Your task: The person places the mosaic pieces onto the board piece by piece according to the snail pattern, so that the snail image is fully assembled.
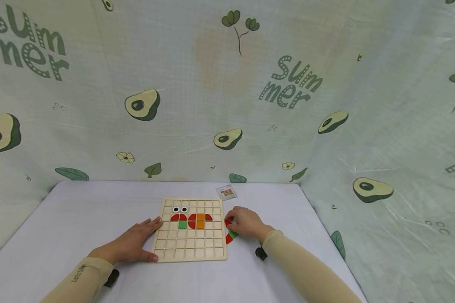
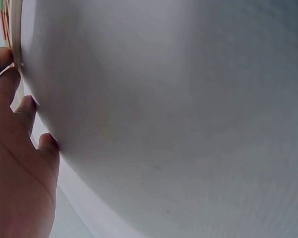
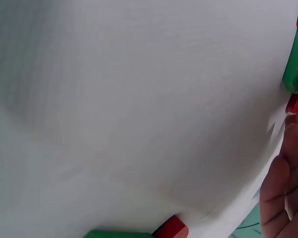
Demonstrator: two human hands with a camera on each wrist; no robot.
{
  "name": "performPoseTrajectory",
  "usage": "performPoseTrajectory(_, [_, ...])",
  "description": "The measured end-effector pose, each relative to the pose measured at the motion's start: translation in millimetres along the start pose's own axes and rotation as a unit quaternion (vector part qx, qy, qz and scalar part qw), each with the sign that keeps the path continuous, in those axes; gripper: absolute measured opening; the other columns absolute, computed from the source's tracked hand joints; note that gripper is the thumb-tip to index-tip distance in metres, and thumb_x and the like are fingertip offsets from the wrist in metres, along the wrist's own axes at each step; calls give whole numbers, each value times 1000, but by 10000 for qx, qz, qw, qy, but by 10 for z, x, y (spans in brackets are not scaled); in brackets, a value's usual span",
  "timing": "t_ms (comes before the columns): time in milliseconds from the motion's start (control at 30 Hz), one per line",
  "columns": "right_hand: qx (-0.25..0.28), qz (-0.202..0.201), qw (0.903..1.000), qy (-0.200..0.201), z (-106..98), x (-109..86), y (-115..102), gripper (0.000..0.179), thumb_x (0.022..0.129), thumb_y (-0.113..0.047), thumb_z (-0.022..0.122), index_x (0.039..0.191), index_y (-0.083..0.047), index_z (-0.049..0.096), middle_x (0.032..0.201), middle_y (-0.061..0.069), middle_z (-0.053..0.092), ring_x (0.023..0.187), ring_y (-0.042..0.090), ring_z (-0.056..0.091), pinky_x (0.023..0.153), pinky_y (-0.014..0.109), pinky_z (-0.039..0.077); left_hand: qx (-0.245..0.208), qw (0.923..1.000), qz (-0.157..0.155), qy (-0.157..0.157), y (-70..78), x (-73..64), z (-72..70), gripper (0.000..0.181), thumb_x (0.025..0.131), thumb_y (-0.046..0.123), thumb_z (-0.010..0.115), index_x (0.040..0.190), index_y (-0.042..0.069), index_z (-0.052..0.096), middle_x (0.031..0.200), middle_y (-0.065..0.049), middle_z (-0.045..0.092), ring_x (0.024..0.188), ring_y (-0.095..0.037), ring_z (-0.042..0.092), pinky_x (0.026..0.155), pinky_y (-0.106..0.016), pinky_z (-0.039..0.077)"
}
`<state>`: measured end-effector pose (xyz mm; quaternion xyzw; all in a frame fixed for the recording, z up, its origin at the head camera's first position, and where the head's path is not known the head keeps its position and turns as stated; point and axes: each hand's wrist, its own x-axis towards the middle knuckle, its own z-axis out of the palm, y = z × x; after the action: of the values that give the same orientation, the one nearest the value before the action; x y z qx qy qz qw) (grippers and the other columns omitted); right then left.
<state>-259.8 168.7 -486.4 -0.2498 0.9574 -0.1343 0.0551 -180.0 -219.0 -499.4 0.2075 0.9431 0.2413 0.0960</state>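
A square wooden grid board (image 1: 189, 253) lies flat on the white-covered table. Set in its grid are two eye tiles (image 1: 180, 209), several red curved tiles (image 1: 178, 217), a green square (image 1: 183, 225) and orange squares (image 1: 200, 221). My left hand (image 1: 130, 244) rests at the board's left edge, thumb and fingers spread, fingertips touching it. Just right of the board, my right hand (image 1: 246, 222) has curled fingers and pinches a small red tile (image 3: 294, 103), partly hidden. Close to it lie a green tile (image 1: 233, 234) and another red tile (image 1: 228, 239).
A small picture card (image 1: 226, 192) lies behind the board's far right corner. In the right wrist view, another green piece (image 3: 120, 234) and red piece (image 3: 171, 229) lie at the bottom. A patterned cloth (image 1: 182, 143) hangs behind the table.
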Motion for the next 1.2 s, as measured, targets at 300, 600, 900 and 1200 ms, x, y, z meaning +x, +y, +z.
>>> performPoseTrajectory(300, [-117, 654, 9976, 202, -59, -55, 122, 19, 86, -24, 76, 105, -23, 73, 87, -12, 56, 77, 11, 53, 72, 30, 50, -3, 10000, -58, -8, 7, 6, -13, 111, 63, 53, 89, 150, 1, 42, 158, -18, 33, 143, -47, 26, 114, -65, 20])
performPoseTrajectory(600, [221, 362, 9984, -376, -162, -76, 178, 34, 88, -16, 75, 122, -23, 72, 102, -9, 60, 89, 13, 54, 88, 34, 53, -11, 10000, 24, 19, 32, -7, -30, 110, 64, 52, 89, 149, 0, 42, 157, -19, 34, 142, -48, 26, 113, -66, 21])
performPoseTrajectory(900, [248, 356, 9981, -434, -166, -58, 187, 33, 88, -15, 76, 120, -23, 73, 99, -10, 60, 87, 13, 53, 85, 33, 52, -64, 10000, -11, 13, 25, -20, -16, 110, 65, 52, 88, 150, 1, 42, 158, -17, 33, 143, -47, 26, 114, -65, 20])
performPoseTrajectory(1200, [264, 234, 9981, -513, -192, -57, 188, 30, 89, -14, 75, 117, -23, 75, 96, -10, 60, 85, 12, 52, 81, 29, 52, -26, 10000, 85, 30, 31, -22, -27, 109, 65, 52, 88, 149, 0, 42, 157, -19, 34, 142, -49, 26, 113, -66, 21])
